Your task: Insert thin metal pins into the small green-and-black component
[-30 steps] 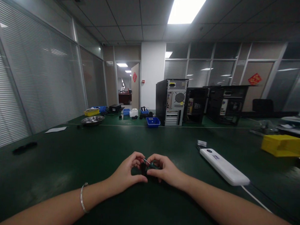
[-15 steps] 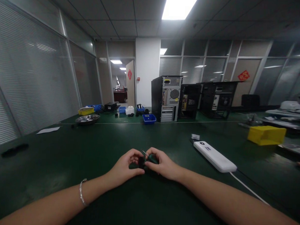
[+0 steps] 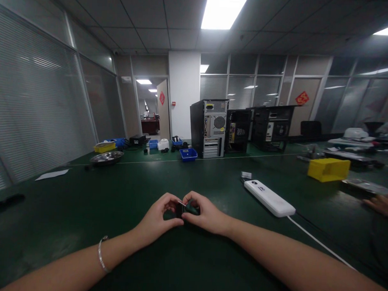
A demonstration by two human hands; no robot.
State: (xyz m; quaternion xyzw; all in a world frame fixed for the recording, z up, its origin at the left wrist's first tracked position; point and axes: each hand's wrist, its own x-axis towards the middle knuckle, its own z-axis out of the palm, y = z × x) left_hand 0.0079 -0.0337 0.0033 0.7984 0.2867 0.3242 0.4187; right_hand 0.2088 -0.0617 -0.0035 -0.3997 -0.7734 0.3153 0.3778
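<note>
Green surface (image 3: 125,190); blinds (image 3: 39,102) left, pillar (image 3: 183,90) behind. Left grip (image 3: 158,215) pinches black part (image 3: 179,210); right grip (image 3: 206,214) pinches green tool (image 3: 192,210).

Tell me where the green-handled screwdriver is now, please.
The screwdriver is below the head view's centre, in the right hand, pointing toward the left hand.

L hand (image 3: 162,214) by R hand (image 3: 202,211) w/ tool (image 3: 192,209), over counter (image 3: 132,179). Power bank (image 3: 268,198) to R, box (image 3: 323,170) past it. PCs (image 3: 213,127) at back, tray (image 3: 188,155) just L. Dish (image 3: 107,158) back L, paper (image 3: 52,174) nearer.
</note>
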